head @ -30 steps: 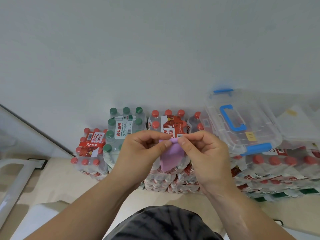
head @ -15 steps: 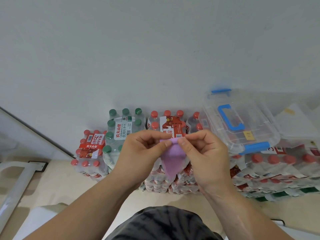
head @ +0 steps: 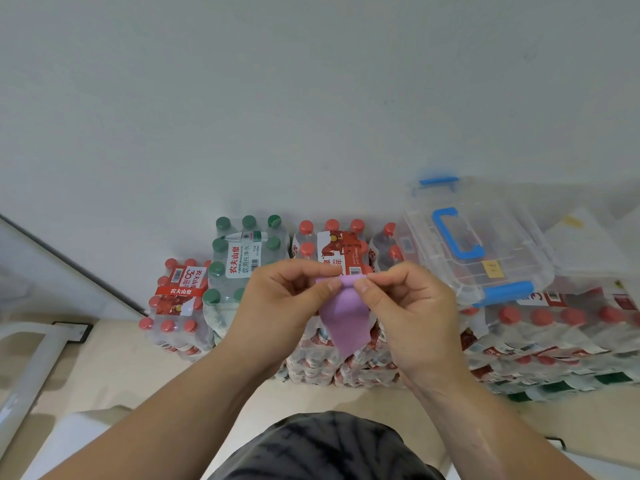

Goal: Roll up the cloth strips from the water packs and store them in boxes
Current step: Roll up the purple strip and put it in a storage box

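Two hands meet at the top edge of a purple cloth strip (head: 343, 323), so the step in hand looks like the very start of a roll: the upper hem is turned into a small fold while the rest hangs loose beneath, tapering toward 6 o'clock. Nearest the camera, at 6 o'clock in the view, is a dark patterned garment (head: 322, 448), and both bare forearms rise from either side of it. The left hand (head: 273, 303) pinches the strip's left corner between thumb and forefinger, its other fingers curled. The right hand (head: 415, 317) pinches the right corner likewise. The strip is held in the air, clear of packs and box. Next, I judge, the fingers must turn the fold downward evenly on both sides, with light tension so the roll comes tight and does not cone. Beyond the hands stand shrink-wrapped water packs: a red-capped pack (head: 341, 247) at 12 o'clock from them and a green-capped pack (head: 242, 258) at 11 o'clock. At 2 o'clock a clear storage box (head: 519, 251) with blue handle and latches rests on more packs. Its lid appears to be down, so it would need opening first.
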